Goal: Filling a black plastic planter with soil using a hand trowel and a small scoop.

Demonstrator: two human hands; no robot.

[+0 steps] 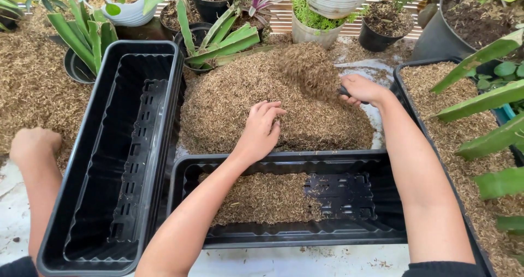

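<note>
Husk heap (273, 99) covers pale floor (305, 263) among potted plants (218, 39).

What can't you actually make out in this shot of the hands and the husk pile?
Head view, the only one:
- The tool in the right hand: only a dark handle stub shows; husks and the fist hide its head.
- The left hand palm and fingertips: pressed into the husk pile.
- The near planter floor: partly under husks.
- A knee-like shape at left: cut off.
</note>
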